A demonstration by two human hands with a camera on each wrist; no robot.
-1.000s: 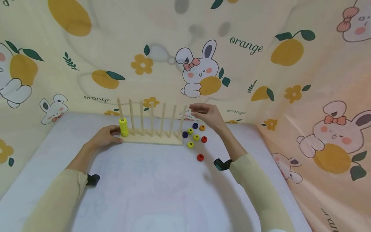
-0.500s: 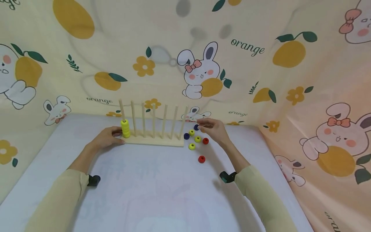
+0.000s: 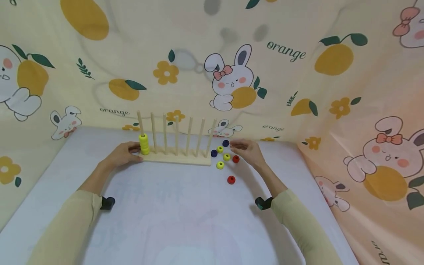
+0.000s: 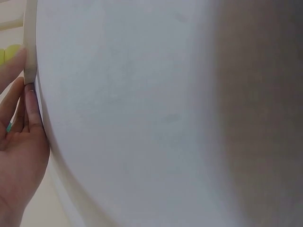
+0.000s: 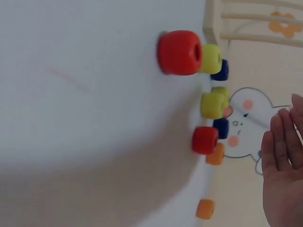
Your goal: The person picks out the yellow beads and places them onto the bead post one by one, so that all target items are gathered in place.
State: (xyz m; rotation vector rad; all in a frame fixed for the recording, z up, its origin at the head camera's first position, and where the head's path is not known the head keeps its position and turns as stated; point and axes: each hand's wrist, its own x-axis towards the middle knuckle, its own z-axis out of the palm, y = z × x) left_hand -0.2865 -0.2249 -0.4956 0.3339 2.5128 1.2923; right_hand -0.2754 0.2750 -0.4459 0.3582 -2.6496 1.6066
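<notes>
Since a second ago the right hand (image 3: pixel 248 151) has moved down and away from the rightmost peg (image 3: pixel 211 138); its fingers look loosely extended, nothing visible in them. The left hand (image 3: pixel 122 154) pinches the left end of the pale wooden peg rack (image 3: pixel 179 159), beside stacked bright-yellow ring beads (image 3: pixel 144 144). Round red beads (image 3: pixel 231 180), yellow beads (image 3: pixel 226 157) and dark-blue beads (image 3: pixel 214 153) lie right of it; only the right wrist view shows two round orange beads (image 5: pixel 215 154).

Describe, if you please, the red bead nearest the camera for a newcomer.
On the white table, find the wooden peg rack, then loose beads off its right end. The red bead lies alone in front of the rest, nearer the camera than the other red bead.
</notes>
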